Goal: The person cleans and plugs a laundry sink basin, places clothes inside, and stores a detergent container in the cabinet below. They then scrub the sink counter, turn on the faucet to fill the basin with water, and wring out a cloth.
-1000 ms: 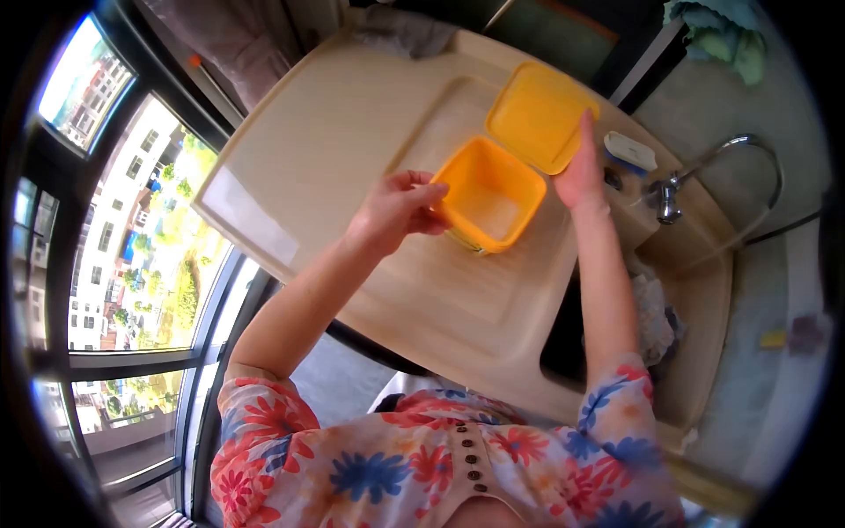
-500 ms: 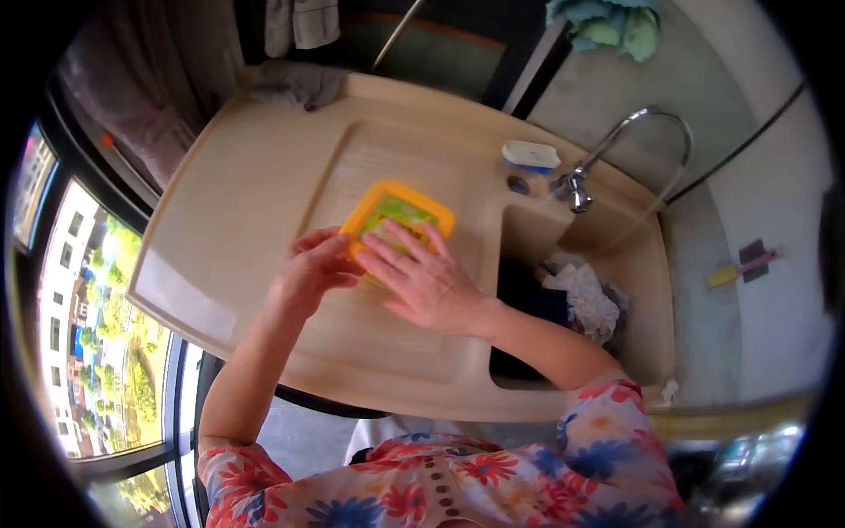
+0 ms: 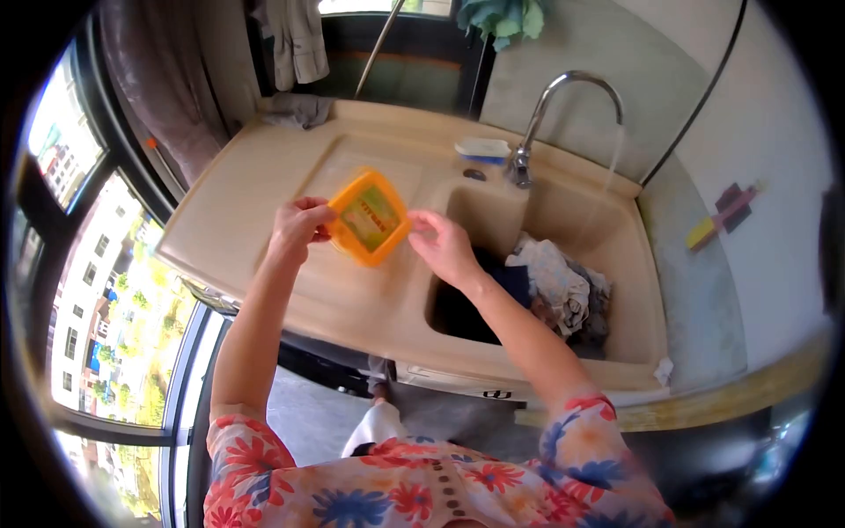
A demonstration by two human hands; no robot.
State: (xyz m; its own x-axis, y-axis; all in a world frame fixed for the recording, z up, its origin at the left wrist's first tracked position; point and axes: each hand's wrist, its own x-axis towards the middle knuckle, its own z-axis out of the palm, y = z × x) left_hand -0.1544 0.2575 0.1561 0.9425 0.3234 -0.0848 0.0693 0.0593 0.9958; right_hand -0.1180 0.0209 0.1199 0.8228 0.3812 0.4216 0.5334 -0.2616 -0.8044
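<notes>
An orange plastic box [image 3: 371, 216] with a green printed label is tilted above the beige sink counter [image 3: 224, 207]. My left hand [image 3: 302, 231] pinches its left edge between thumb and fingers. At the box's right corner, the bent fingertips of my right hand [image 3: 443, 246] meet the rim, with the thumb partly hidden. Beyond my right forearm, a heap of wet-looking cloth [image 3: 556, 283], whitish with dark pieces, lies in the sink basin [image 3: 629, 290].
Water runs from a chrome faucet [image 3: 572, 81] into the basin. A white and blue scrubbing brush [image 3: 482, 150] lies beside it. A grey rag [image 3: 299, 111] rests at the back left. A window [image 3: 114, 299] is at the left.
My right hand has moved from lying flat across the box's label to its right corner. The box now tilts with its label showing, and the view has shifted.
</notes>
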